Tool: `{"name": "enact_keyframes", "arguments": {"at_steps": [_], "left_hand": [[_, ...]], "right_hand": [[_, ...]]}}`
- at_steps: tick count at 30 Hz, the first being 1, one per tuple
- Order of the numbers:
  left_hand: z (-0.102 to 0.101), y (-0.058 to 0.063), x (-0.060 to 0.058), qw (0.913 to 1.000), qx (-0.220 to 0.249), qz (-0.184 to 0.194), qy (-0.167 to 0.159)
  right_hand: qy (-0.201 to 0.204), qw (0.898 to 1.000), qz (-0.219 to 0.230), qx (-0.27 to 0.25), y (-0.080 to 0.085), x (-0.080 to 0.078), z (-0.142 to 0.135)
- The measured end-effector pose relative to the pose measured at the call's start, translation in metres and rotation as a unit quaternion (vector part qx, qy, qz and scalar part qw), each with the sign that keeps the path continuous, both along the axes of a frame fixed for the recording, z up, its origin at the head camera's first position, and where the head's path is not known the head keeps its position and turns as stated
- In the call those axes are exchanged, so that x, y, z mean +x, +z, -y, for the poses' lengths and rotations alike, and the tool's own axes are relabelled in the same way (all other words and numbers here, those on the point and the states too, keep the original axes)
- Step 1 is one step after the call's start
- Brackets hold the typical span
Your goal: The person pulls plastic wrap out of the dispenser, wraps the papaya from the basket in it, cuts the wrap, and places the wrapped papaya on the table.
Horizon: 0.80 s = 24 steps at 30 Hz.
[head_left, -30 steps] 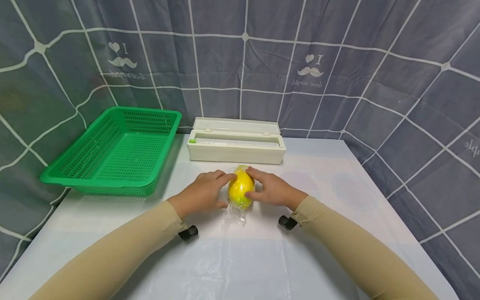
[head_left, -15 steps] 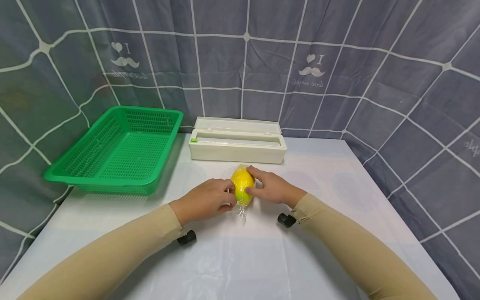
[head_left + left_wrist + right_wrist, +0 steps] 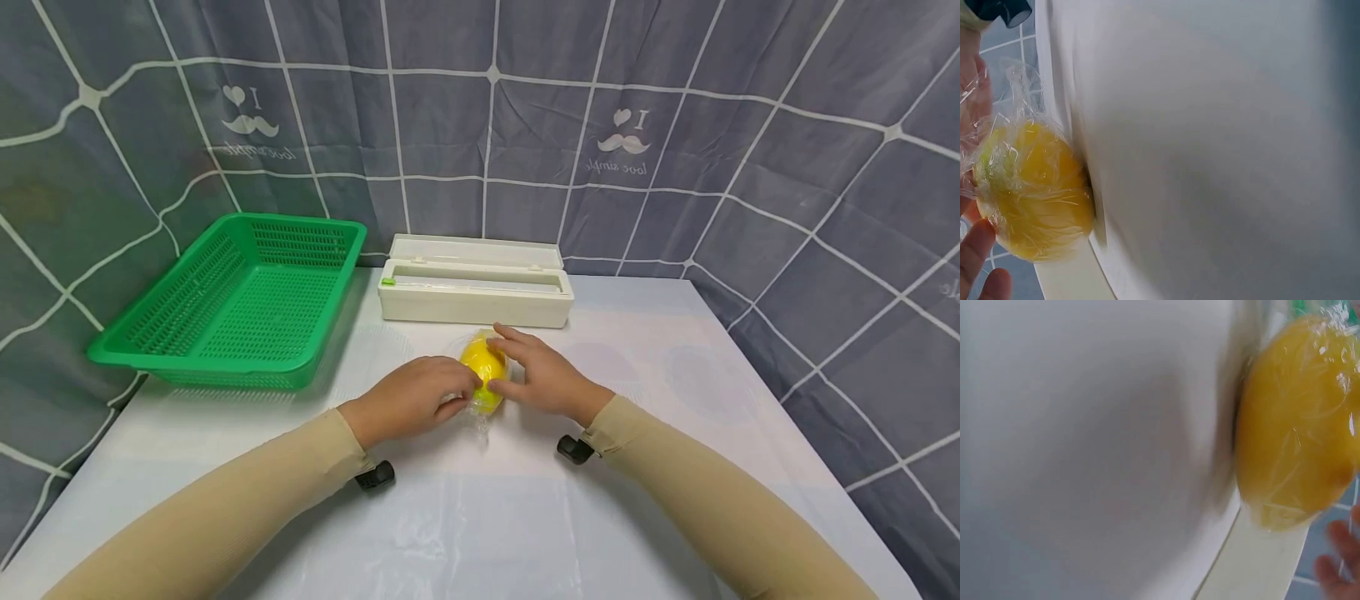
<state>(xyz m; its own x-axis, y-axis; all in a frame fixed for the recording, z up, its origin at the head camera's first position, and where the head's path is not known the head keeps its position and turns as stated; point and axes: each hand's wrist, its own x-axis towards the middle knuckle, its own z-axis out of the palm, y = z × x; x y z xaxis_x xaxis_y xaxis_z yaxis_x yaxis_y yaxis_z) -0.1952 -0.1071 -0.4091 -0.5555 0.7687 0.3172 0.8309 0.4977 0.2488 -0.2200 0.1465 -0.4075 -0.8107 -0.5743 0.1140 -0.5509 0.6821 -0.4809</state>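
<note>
A yellow, mango-shaped fruit (image 3: 483, 360) with a greenish tinge lies on the table, wrapped in clear cling film. Twisted, loose film (image 3: 481, 423) trails from its near end. My left hand (image 3: 417, 395) is at its left side, fingers curled, thumb and fingertips pinching the film low on the fruit. From the right, my right hand (image 3: 546, 375) spans the fruit with the thumb low on its side and fingers near the top; the index finger is raised. Both wrist views show wrinkled film over the fruit (image 3: 1044, 194), and some fingers (image 3: 1342, 545) stand beyond its far end.
Behind the fruit stands a white cling film dispenser (image 3: 474, 305) with its lid up. A green slotted basket (image 3: 300, 363) sits at the back left of the white table (image 3: 480, 533). A grey checked curtain (image 3: 435, 108) hangs along the back and sides.
My left fingers have gone from spread along the fruit to curled at the film, then shifted slightly right. My right index finger has lifted a little. The fruit has stayed nearly in place.
</note>
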Motion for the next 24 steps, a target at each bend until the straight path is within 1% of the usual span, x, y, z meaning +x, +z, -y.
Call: {"name": "enact_keyframes", "arguments": {"at_steps": [2, 4, 7, 10, 12, 14, 18, 20, 21, 22, 24], "left_hand": [[-0.001, 0.000, -0.001, 1.0000, 0.005, 0.005, 0.005], [-0.001, 0.000, -0.002, 0.9999, 0.011, 0.009, 0.007], [0.000, 0.001, -0.001, 0.9996, 0.019, 0.016, 0.010], [0.002, 0.002, -0.001, 0.9991, 0.026, 0.030, 0.013], [0.004, 0.002, -0.001, 0.9988, 0.027, 0.037, 0.017], [0.005, 0.001, -0.001, 0.9983, 0.029, 0.045, 0.022], [0.007, -0.001, 0.000, 0.9972, 0.034, 0.058, 0.033], [0.009, -0.001, 0.000, 0.9965, 0.037, 0.067, 0.034], [0.010, -0.001, 0.000, 0.9961, 0.037, 0.073, 0.033], [0.010, 0.000, 0.000, 0.9960, 0.036, 0.076, 0.032], [0.012, 0.000, 0.000, 0.9955, 0.032, 0.084, 0.029]], "right_hand": [[0.014, 0.999, -0.050, -0.011, 0.000, 0.006, -0.001], [0.038, 0.995, -0.097, -0.008, 0.000, 0.013, -0.002], [0.090, 0.984, -0.149, 0.031, 0.000, 0.023, 0.001], [0.128, 0.972, -0.179, 0.082, -0.004, 0.031, 0.006], [0.135, 0.965, -0.198, 0.108, -0.008, 0.034, 0.010], [0.133, 0.958, -0.223, 0.124, -0.014, 0.035, 0.015], [0.126, 0.943, -0.281, 0.127, -0.019, 0.034, 0.024], [0.125, 0.942, -0.291, 0.111, -0.017, 0.034, 0.027], [0.124, 0.944, -0.289, 0.102, -0.015, 0.034, 0.028], [0.122, 0.947, -0.282, 0.093, -0.013, 0.033, 0.028], [0.116, 0.959, -0.248, 0.076, -0.007, 0.033, 0.028]]}}
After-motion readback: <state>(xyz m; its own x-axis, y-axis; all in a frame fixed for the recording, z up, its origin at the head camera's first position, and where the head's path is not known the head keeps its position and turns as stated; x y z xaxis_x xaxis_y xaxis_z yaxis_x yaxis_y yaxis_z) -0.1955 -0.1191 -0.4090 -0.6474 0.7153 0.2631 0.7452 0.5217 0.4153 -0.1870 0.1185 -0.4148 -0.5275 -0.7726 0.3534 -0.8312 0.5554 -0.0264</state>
